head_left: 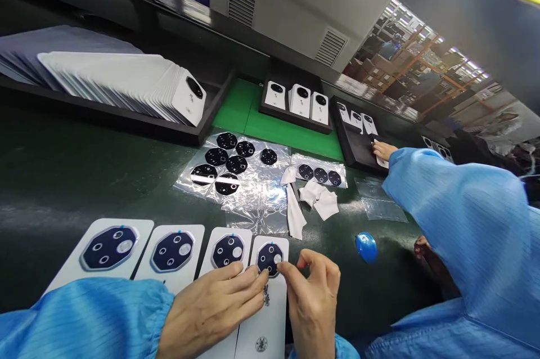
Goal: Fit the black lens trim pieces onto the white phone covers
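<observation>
Several white phone back panels lie in a row before me, each with a dark octagonal camera plate. My left hand [213, 309] rests flat across the two rightmost panels, fingers stretched out, fingertips at the lower edge of the camera plate [265, 256] on the rightmost panel [261, 325]. At that plate's right edge, beside a pale round spot, the thumb and forefinger of my right hand [311, 297] come together in a pinch. Whatever they hold is too small to make out. Farther left lie the other panels [172, 276] [76, 266], partly under my sleeve.
Black octagonal pieces [216, 157] lie on clear film [270, 201], near crumpled white cloths [323, 201]. Panels fill a long black tray [198, 133]; smaller trays [295, 116] [352, 148] stand behind. At right, a co-worker's hand [383, 150] touches a panel. A blue round object [366, 247] lies nearby.
</observation>
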`<action>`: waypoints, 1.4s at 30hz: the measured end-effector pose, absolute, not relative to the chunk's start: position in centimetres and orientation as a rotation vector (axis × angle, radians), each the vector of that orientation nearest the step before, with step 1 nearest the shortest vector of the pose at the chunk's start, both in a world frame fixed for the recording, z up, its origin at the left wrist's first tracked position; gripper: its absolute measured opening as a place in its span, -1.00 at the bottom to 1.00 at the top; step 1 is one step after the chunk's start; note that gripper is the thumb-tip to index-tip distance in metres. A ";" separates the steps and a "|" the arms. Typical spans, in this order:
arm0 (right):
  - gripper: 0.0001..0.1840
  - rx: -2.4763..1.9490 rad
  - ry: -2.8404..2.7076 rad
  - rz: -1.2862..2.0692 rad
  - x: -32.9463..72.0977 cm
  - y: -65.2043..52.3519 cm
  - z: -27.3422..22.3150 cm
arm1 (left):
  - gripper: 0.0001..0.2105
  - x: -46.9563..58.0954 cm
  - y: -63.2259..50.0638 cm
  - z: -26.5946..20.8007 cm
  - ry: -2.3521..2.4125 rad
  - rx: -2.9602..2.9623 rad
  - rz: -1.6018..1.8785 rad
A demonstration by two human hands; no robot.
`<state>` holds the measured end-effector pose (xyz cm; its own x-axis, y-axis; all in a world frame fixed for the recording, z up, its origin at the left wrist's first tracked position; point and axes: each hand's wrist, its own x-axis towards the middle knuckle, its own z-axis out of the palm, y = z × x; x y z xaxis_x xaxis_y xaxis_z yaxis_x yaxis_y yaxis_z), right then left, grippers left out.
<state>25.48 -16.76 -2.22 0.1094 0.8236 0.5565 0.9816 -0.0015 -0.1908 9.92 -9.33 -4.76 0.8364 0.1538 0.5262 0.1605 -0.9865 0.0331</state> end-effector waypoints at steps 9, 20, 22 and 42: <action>-0.82 -1.764 -1.164 0.402 28.7 -17.2 -1.0 | -0.72 9.3 -8.9 -4.3 -0.201 -3.029 -0.817; -0.85 -1.559 -0.846 0.751 27.3 -17.8 -2.8 | -0.62 9.5 -7.9 -3.4 -0.244 -2.989 -1.142; -0.87 -1.554 -0.912 0.710 27.3 -17.7 -2.8 | -0.59 9.5 -7.7 -3.1 -0.302 -2.963 -1.166; -0.82 -1.689 -1.261 0.571 27.9 -17.5 -2.5 | -0.52 9.5 -8.0 -3.6 -0.317 -2.933 -1.056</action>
<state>27.94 -17.47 -2.48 0.3670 0.9174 0.1539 0.4896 -0.0498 -0.8705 9.55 -7.97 -3.62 0.7523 0.1866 0.6319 0.1924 -0.9795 0.0602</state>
